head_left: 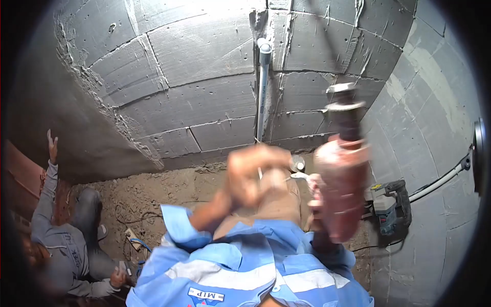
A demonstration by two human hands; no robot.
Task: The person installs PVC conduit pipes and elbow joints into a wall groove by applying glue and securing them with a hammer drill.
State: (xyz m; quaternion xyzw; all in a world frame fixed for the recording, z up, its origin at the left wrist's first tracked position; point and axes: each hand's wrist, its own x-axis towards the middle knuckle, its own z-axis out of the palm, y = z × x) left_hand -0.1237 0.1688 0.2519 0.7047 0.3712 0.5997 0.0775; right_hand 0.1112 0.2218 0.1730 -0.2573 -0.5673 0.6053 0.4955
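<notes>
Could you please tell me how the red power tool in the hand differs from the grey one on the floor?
Pose: the red power tool stands upright in the right hand; the grey power tool lies on the floor by the wall. Look: the red power tool is blurred, the grey power tool sharp. Both seem handheld power tools.

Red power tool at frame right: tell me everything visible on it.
The red power tool is heavily motion-blurred, so its exact type is unclear. It has a bulky reddish body that looks like plastic, a darker, narrower neck above it, and a greyish, metal-looking end on top. It is held roughly upright in front of the block wall. The right hand grips its lower left side. Nothing else visibly touches it.
</notes>
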